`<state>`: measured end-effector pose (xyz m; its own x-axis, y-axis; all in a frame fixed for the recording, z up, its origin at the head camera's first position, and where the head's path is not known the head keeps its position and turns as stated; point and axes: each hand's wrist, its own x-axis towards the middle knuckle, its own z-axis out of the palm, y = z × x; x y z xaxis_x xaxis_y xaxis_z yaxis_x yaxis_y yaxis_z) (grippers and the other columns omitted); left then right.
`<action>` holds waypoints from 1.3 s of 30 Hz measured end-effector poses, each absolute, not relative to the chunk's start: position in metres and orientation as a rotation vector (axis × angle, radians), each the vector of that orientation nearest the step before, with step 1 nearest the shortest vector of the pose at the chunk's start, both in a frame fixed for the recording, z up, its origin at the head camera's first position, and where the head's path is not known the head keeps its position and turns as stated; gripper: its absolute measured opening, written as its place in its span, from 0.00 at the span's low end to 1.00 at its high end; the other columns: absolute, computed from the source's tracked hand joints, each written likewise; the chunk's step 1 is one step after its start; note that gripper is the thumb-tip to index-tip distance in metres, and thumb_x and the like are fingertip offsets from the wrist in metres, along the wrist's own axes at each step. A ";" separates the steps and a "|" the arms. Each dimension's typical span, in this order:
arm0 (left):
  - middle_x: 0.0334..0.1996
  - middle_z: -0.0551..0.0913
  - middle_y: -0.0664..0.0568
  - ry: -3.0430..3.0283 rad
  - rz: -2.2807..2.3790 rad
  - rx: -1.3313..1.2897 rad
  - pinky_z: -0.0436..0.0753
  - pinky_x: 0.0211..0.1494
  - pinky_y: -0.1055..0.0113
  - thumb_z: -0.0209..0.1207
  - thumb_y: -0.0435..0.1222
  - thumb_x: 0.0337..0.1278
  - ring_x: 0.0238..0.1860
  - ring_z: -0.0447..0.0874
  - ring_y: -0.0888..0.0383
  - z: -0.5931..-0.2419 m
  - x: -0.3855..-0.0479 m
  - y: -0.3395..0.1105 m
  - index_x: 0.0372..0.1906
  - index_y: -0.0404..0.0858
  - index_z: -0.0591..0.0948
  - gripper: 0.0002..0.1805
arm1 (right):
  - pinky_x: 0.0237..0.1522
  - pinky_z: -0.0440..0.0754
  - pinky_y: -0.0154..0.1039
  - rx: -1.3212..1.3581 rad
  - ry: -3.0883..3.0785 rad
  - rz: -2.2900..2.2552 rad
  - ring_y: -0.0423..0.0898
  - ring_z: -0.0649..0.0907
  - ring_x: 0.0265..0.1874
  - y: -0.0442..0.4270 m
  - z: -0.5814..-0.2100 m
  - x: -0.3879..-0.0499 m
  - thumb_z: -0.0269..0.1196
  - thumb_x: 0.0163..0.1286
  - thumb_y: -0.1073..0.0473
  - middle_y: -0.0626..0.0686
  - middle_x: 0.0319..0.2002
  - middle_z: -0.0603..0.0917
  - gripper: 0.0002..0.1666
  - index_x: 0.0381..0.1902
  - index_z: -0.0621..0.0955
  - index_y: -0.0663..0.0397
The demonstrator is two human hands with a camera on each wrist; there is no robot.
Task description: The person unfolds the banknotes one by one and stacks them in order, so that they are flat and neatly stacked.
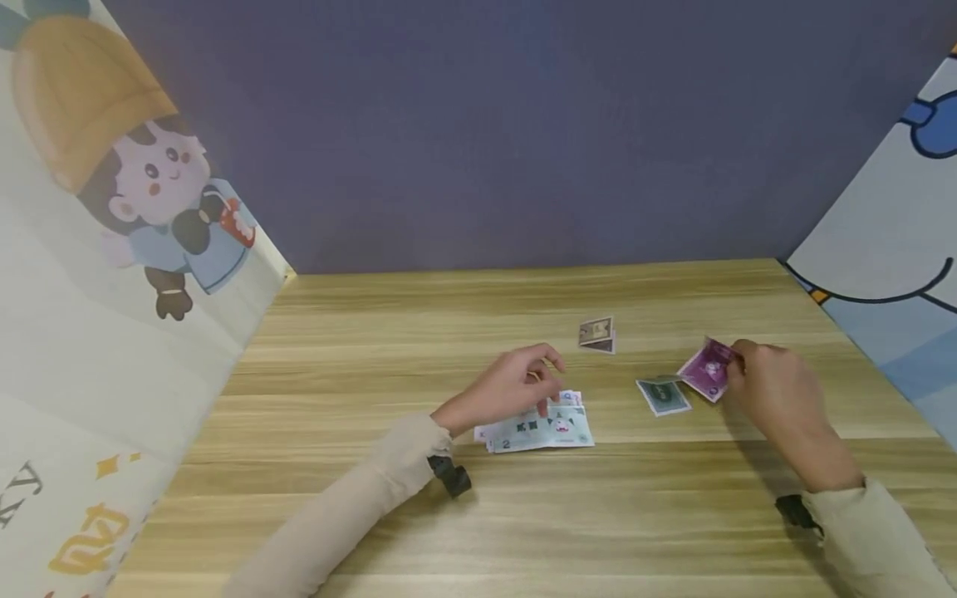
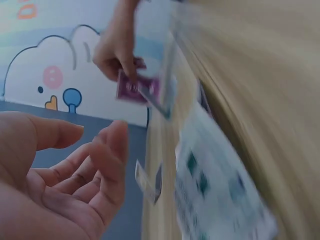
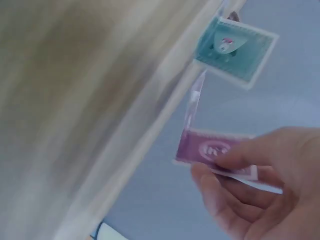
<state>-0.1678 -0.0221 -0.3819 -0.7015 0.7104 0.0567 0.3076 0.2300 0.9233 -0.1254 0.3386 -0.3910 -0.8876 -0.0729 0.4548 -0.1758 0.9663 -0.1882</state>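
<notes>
In the head view the right hand (image 1: 781,403) pinches a folded purple note (image 1: 706,370) at the right. The right wrist view shows thumb and fingers of the right hand (image 3: 265,175) on the purple note (image 3: 215,152). A folded green note (image 1: 664,396) lies just left of it. My left hand (image 1: 516,386) is held over a small stack of pale green notes (image 1: 534,433), fingers loosely bent. Nothing is between the fingers of the left hand (image 2: 75,175) in the left wrist view, where the pale notes (image 2: 215,180) show to its right.
A folded brown note (image 1: 596,332) stands farther back on the wooden table (image 1: 374,332). A dark blue-grey panel (image 1: 478,133) rises behind the table. Printed cartoon panels (image 1: 60,291) flank both sides.
</notes>
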 end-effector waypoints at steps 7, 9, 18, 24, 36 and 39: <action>0.43 0.85 0.40 1.844 1.651 0.829 0.86 0.36 0.43 0.54 0.31 0.72 0.42 0.86 0.37 -0.378 -0.169 0.001 0.56 0.38 0.75 0.12 | 0.09 0.64 0.46 0.173 -2.405 0.331 0.51 0.70 0.11 0.317 -0.378 -0.122 0.58 0.63 0.70 0.67 0.19 0.78 0.08 0.32 0.79 0.76; 0.42 0.85 0.43 1.810 1.672 0.831 0.87 0.36 0.46 0.54 0.30 0.71 0.43 0.85 0.35 -0.376 -0.168 0.007 0.57 0.35 0.75 0.13 | 0.09 0.68 0.50 0.195 -2.336 0.323 0.54 0.73 0.11 0.310 -0.373 -0.120 0.57 0.63 0.70 0.69 0.21 0.79 0.10 0.34 0.80 0.77; 0.45 0.84 0.41 1.792 1.710 0.902 0.88 0.34 0.57 0.51 0.34 0.75 0.44 0.84 0.35 -0.363 -0.159 0.021 0.62 0.34 0.74 0.16 | 0.09 0.73 0.51 0.318 -2.225 0.238 0.56 0.79 0.13 0.273 -0.347 -0.107 0.60 0.62 0.69 0.69 0.23 0.83 0.09 0.34 0.81 0.75; 0.49 0.84 0.42 1.765 1.633 0.935 0.88 0.38 0.51 0.49 0.34 0.76 0.43 0.87 0.46 -0.358 -0.140 0.021 0.65 0.36 0.73 0.18 | 0.10 0.75 0.50 0.415 -2.234 0.270 0.55 0.79 0.13 0.250 -0.346 -0.099 0.62 0.58 0.71 0.66 0.23 0.83 0.07 0.33 0.81 0.74; 0.35 0.88 0.47 2.047 1.788 0.810 0.87 0.25 0.58 0.53 0.45 0.75 0.30 0.88 0.55 -0.352 -0.118 0.018 0.47 0.37 0.84 0.16 | 0.14 0.82 0.49 0.656 -2.097 0.211 0.60 0.84 0.20 0.198 -0.366 -0.076 0.46 0.73 0.60 0.65 0.28 0.85 0.22 0.37 0.83 0.72; 0.29 0.87 0.49 2.126 1.806 0.800 0.85 0.21 0.58 0.55 0.39 0.73 0.25 0.87 0.55 -0.352 -0.114 0.014 0.40 0.37 0.85 0.12 | 0.15 0.82 0.48 0.703 -2.096 0.227 0.59 0.84 0.22 0.189 -0.370 -0.070 0.45 0.74 0.59 0.65 0.29 0.85 0.24 0.39 0.83 0.73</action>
<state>-0.1138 0.0135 -0.3523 -0.8216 0.5457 0.1647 0.2507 0.0864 0.9642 -0.0698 0.1891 -0.3697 -0.4460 -0.3985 0.8015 -0.5606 0.8224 0.0969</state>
